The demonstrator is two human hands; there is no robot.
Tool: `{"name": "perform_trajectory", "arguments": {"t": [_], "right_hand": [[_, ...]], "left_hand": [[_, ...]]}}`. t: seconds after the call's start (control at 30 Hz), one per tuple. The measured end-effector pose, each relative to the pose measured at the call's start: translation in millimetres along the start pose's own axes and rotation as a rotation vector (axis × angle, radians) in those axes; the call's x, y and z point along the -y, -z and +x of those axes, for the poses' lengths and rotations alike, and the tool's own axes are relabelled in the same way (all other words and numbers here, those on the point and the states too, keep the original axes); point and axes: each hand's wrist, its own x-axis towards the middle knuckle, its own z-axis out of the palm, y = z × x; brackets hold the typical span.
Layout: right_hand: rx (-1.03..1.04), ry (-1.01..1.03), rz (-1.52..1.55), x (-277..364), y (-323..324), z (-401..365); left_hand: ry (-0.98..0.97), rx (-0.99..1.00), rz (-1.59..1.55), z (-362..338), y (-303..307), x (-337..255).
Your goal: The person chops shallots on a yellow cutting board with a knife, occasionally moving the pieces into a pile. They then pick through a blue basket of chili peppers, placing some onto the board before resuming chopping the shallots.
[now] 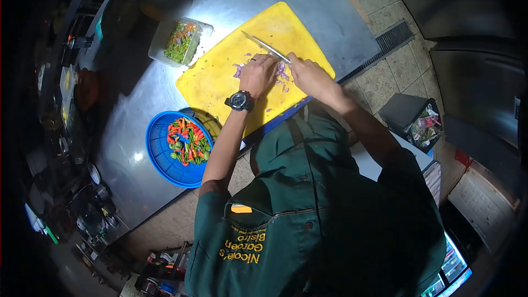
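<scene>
On a yellow cutting board (220, 72) lies chopped purple onion (282, 71), with small bits scattered around it. My left hand (258, 75), below which a black watch sits on the wrist, rests on the board with its fingers bent against the onion beside the blade. My right hand (311, 78) is wrapped round the handle of a knife (264, 45), whose blade points to the upper left over the board. The handle is mostly hidden by my fingers.
A clear container (159, 47) of chopped green and orange vegetables stands left of the board. A blue basket (158, 151) of red and green chillies is at the lower left, on the metal table (124, 137). A bin (403, 111) with waste stands on the right.
</scene>
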Motion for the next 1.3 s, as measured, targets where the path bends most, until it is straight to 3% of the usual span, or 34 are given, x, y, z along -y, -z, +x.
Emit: {"name": "perform_trajectory", "arguments": {"t": [0.1, 0.23, 0.3, 0.5, 0.57, 0.67, 0.8, 0.87, 1.03, 1.17, 1.23, 1.27, 1.3], "right_hand": [[-0.011, -0.005, -0.091, 6, -1, -10], [0.006, -0.077, 0.137, -5, -27, 0], [0.023, -0.057, 0.098, 5, -12, 1], [0.020, -0.106, 0.083, 8, -30, -7], [-0.162, 0.030, 0.004, 2, -42, -4], [-0.204, 0.026, 0.024, -1, -49, -8], [-0.185, 0.008, 0.085, 10, -43, 1], [0.013, -0.063, 0.049, 29, -23, -8], [-0.045, -0.054, 0.100, 24, -40, -5], [-0.043, -0.036, 0.061, 33, -32, -18], [-0.027, -0.065, 0.106, 27, -44, -15], [-0.028, -0.065, 0.114, 28, -47, -12], [-0.027, -0.062, 0.123, 28, -50, -9]], "left_hand": [[0.013, 0.130, 0.029, 0, 2, 8], [-0.045, 0.116, -0.055, -2, 2, 24], [-0.122, 0.137, -0.053, 1, 2, 32], [-0.086, 0.181, -0.074, -2, 6, 34], [-0.106, 0.194, -0.079, -1, 10, 37], [-0.153, 0.205, -0.073, -6, 18, 35], [-0.222, 0.155, -0.059, -7, 16, 38], [-0.192, 0.199, -0.031, -12, 21, 35], [-0.182, 0.196, -0.021, -14, 18, 39], [-0.082, 0.225, -0.054, -21, 31, 30], [-0.006, -0.109, -0.057, -29, 33, 27], [0.241, -0.114, -0.125, -28, 38, 19], [0.242, -0.118, -0.122, -25, 38, 23]]}}
